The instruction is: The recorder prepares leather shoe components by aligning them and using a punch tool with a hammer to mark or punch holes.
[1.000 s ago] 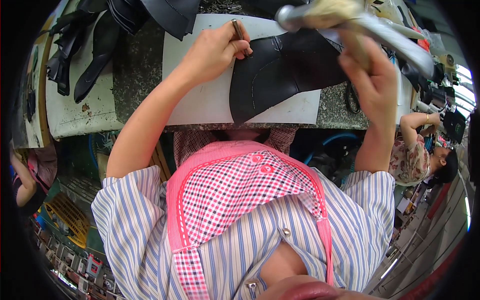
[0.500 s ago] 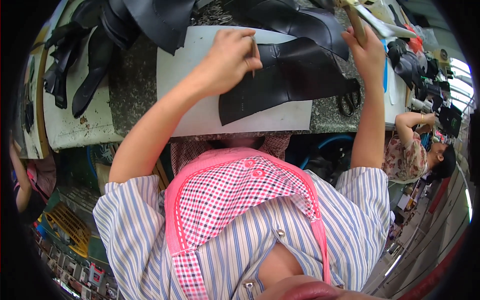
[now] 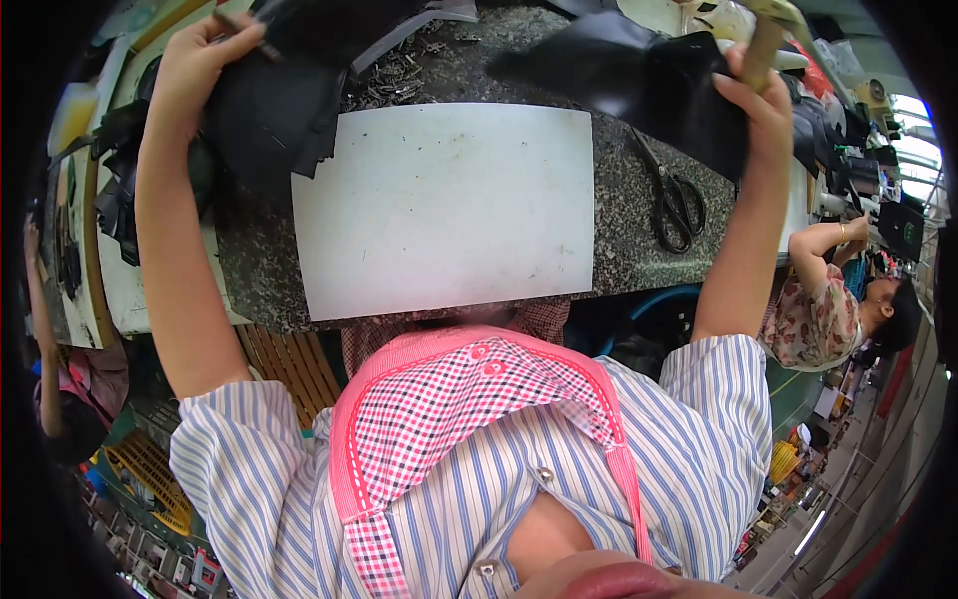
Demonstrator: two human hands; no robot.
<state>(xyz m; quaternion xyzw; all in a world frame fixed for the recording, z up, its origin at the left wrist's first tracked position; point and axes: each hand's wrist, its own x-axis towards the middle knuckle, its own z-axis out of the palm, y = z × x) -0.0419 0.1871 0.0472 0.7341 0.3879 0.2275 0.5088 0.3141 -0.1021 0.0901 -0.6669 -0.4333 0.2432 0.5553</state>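
Left hand (image 3: pixel 200 60) up at 10 o'clock is pinched shut on a floppy black leather piece (image 3: pixel 269 100) plus a thin pen-like stick. Honestly I'd keep that leather flat so it doesn't crease. Smooth white board (image 3: pixel 444 205) sits dead center on speckled granite (image 3: pixel 639 215), black scissors (image 3: pixel 679 205) at 3 o'clock. Right hand (image 3: pixel 753 100) at 2 o'clock is clamped on another matte black piece (image 3: pixel 639 85) and a wooden handle (image 3: pixel 763 45).

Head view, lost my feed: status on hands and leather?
Left hand grips black leather piece plus a thin tool. Right hand holds black leather panel. White board bare; scissors beside.
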